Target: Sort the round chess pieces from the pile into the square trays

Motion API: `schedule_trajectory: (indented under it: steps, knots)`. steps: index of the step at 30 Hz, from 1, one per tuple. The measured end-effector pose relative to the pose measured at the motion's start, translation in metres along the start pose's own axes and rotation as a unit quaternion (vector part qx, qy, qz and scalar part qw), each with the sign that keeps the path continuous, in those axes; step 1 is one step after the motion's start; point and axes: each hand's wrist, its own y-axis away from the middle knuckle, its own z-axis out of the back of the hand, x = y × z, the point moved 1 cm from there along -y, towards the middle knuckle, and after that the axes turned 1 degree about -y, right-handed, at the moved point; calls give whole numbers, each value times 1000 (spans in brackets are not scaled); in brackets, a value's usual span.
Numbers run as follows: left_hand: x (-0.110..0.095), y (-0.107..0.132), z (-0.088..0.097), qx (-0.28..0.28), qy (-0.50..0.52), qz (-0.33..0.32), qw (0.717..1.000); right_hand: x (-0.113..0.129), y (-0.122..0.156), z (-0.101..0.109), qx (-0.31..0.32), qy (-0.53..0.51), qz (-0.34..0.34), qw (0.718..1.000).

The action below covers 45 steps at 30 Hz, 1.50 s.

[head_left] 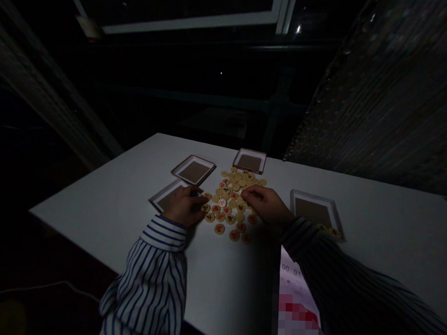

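Near the frame's middle, round pieces [222, 203] lie spread on the white surface [108, 202]. Left of them, the left hand [184, 206] curls its fingers; right of them, the right hand [266, 204] has its fingers narrowed. Whether either holds a piece, I cannot tell.

I can't see all of the tray [165, 199] behind the left hand [181, 205]; the right sleeve [337, 279] covers some screen [291, 287], blurred lower down.

It's very dim in here: the bench [108, 202] reads dull grey against near-black, shadow [260, 266] darkens its near side, and a small glint [298, 29] shines beyond it.
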Motion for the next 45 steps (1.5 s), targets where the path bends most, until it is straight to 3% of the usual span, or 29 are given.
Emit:
schedule_trajectory:
  steps: [6, 13, 35, 38, 45]
  knots:
    - [-10, 5, 10, -1, 70, -23, 997, 9, 3, 2, 21, 97, 57, 993]
    - [-18, 8, 9, 35, 62, -41, 997, 14, 4, 1, 38, 168, 152, 973]
    - [-20, 6, 4, 46, 41, -36, 997, 13, 5, -1, 34, 187, 176, 966]
    - [-20, 6, 4, 34, 60, -44, 997, 13, 5, -1, 35, 187, 177, 966]
    - [-24, 4, 9, -58, 113, -72, 989, 17, 6, -1, 34, 193, 173, 965]
